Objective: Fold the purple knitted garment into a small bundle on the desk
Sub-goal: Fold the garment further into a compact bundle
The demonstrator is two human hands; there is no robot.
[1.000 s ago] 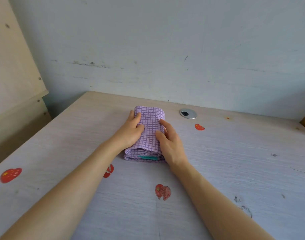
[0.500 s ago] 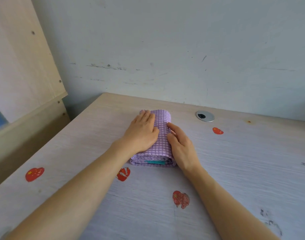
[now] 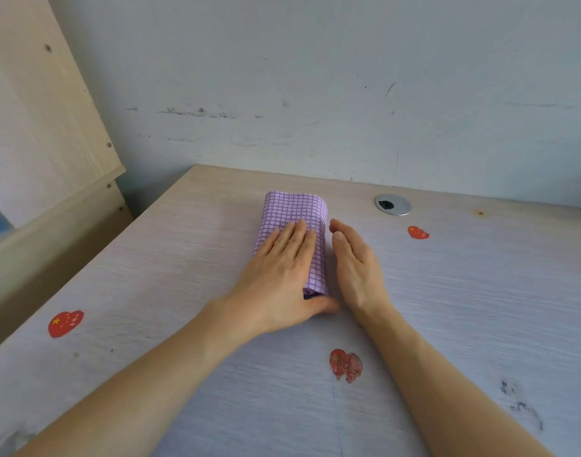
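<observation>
The left hand (image 3: 282, 278) has slid from the garment's (image 3: 294, 216) side to lie flat and open on top, pressing down. The right hand (image 3: 355, 268), open and gripping nothing, now stands on edge at the bundle's three o'clock side. Lying mid-desk (image 3: 150, 275), toward twelve o'clock, the bundle looks nearly finished.

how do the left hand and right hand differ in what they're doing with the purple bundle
The left hand lies palm down on top of the purple folded garment; the right hand stands on its edge beside the garment's right side.
The left hand covers the garment's near half, thumb curled round the near end; the right hand covers none of it.
Both have straight, closed fingers and grip nothing, with forearms reaching over the desk.
</observation>
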